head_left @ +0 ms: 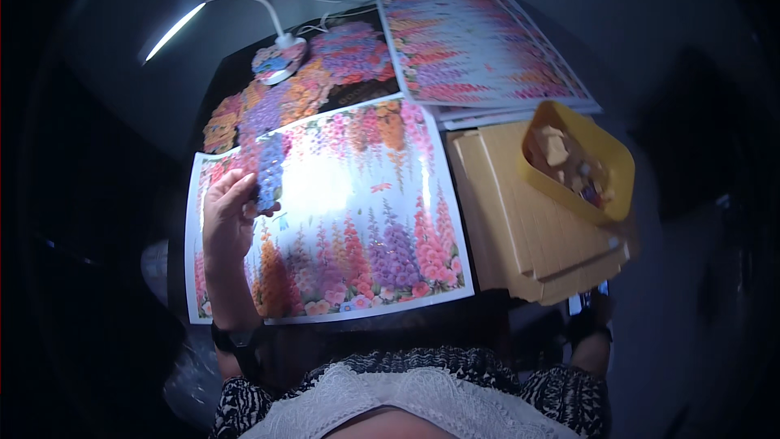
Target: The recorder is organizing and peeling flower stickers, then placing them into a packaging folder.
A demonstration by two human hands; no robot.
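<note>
My left hand (231,210) pinches a paper flower cutout (270,169) with blue and pink blossoms. The cutout is held over the left part of a large glossy flower-print sheet (357,195), which shows flower spikes in pink, orange and purple along its top and bottom. White glare washes out the sheet's middle. My right hand (599,309) is low at the right, beside the edge of the cardboard, in dim light. Its fingers are closed around a small object with bright patches that I cannot make out.
Several flower cutouts (272,106) cover the dark table's far left, around a lit white desk lamp (284,61). More printed sheets (487,53) are stacked at the back right. A yellow tray (532,175) with scraps rests on stacked brown cardboard (496,203).
</note>
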